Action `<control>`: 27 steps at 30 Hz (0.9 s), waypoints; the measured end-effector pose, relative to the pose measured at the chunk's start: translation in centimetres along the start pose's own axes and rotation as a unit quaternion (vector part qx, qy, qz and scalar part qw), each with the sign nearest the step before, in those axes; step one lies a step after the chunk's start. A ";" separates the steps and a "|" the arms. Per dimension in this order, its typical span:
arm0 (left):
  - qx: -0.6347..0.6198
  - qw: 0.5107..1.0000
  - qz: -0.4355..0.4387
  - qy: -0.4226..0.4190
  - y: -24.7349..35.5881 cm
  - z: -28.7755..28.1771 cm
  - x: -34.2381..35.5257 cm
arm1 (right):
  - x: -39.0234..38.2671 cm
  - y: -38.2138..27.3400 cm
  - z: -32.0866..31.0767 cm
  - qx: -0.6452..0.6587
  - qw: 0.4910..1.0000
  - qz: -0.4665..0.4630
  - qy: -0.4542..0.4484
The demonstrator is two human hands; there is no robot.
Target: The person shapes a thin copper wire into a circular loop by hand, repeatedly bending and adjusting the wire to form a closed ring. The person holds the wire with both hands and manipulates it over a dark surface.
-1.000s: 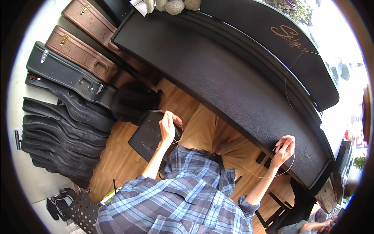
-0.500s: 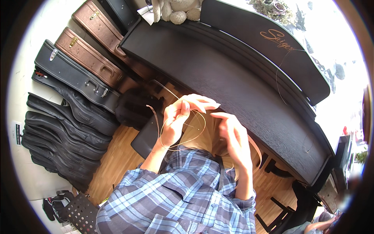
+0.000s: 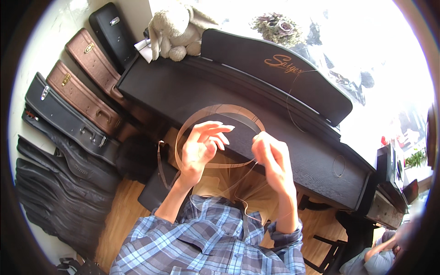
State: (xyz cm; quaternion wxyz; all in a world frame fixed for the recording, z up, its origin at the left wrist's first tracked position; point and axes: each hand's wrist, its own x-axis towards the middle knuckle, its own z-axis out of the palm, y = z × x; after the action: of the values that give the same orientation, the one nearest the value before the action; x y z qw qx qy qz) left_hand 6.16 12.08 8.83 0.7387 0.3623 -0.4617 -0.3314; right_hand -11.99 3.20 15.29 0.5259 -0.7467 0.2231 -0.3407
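Observation:
My left hand (image 3: 199, 149) is raised in front of my body, its fingers spread and slightly curled, with nothing visible between them. To its right, my right hand (image 3: 273, 156) is closed, its fingers pinching a thin pale string that looks like a guitar string. A wide hoop of this string (image 3: 221, 108), smeared by motion, sweeps behind my left hand and ends by my right fingers. Thinner strands drop from the right hand toward my shirt. Left of my left forearm, a narrow looped piece (image 3: 160, 160) of string sticks up.
A closed black piano (image 3: 192, 91) spans the space ahead. Another string (image 3: 289, 103) hangs over its music rest, and a small coil (image 3: 339, 166) lies on the lid. Instrument cases (image 3: 78, 89) and black gig bags (image 3: 59, 201) line the left. Another person (image 3: 378, 252) is at lower right.
My left hand has come away from the loops, its fingers now apart. The right hand has closed on the string. A wide hoop now swings up behind my hands. The view has shifted.

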 end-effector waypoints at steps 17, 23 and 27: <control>-0.327 0.930 -0.154 0.064 -4.6 -4.5 15.0 | 20.0 2.6 -20.4 -0.311 0.920 0.072 0.228; -0.097 0.988 -0.122 0.013 -8.5 -4.0 15.3 | 17.0 5.7 -22.0 -0.295 0.911 0.209 0.199; -0.101 0.986 -0.125 0.040 -9.8 -4.3 14.1 | 15.6 5.1 -20.7 -0.218 0.937 0.190 0.194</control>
State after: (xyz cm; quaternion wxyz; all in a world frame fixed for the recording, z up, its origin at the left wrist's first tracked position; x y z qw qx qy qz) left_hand 13.58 -3.66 5.48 0.7421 0.3540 -0.3467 -0.4514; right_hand -16.78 -22.46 19.26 0.3520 -0.7059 0.5273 -0.3157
